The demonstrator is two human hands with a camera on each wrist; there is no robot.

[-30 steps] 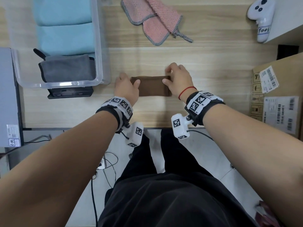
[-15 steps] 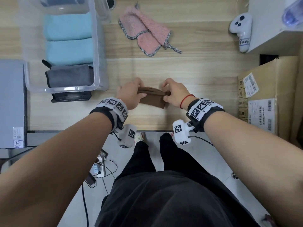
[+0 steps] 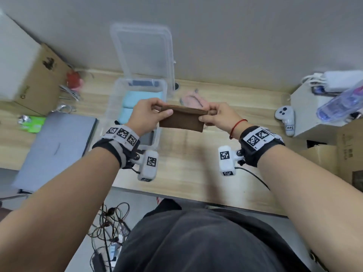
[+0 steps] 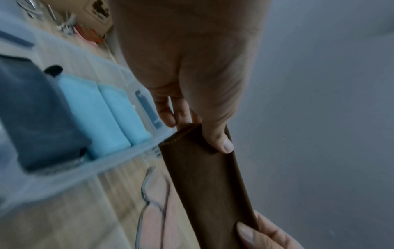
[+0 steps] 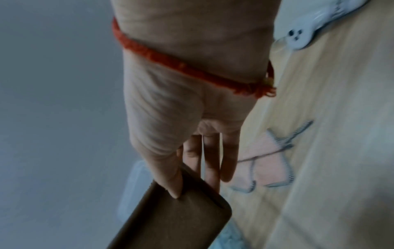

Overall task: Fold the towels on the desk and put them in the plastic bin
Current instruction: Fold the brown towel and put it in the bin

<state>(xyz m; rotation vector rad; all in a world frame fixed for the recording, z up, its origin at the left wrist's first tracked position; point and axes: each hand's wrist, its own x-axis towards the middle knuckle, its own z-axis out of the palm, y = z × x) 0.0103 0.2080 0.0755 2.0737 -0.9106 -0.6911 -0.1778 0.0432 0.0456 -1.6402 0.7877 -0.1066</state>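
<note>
A folded brown towel point(image 3: 181, 120) hangs in the air above the desk, stretched between both hands. My left hand point(image 3: 149, 112) pinches its left top corner, thumb in front point(image 4: 221, 143). My right hand point(image 3: 216, 114) pinches the right top corner point(image 5: 177, 190). The clear plastic bin point(image 3: 112, 107) stands just left of the towel and holds two light blue folded towels point(image 4: 106, 118) and a dark grey one point(image 4: 38, 114). A pink towel with grey trim point(image 3: 193, 99) lies unfolded on the desk behind the brown one.
The bin's lid point(image 3: 145, 55) leans against the wall behind it. A grey laptop point(image 3: 53, 148) lies left of the bin, cardboard boxes point(image 3: 35, 75) at far left and right point(image 3: 334, 160). A white controller point(image 3: 285, 118) and a white box point(image 3: 314, 108) sit at right.
Both hands have lifted the folded brown towel off the desk and raised it, moving it toward the bin. The head view has tilted up toward the wall.
</note>
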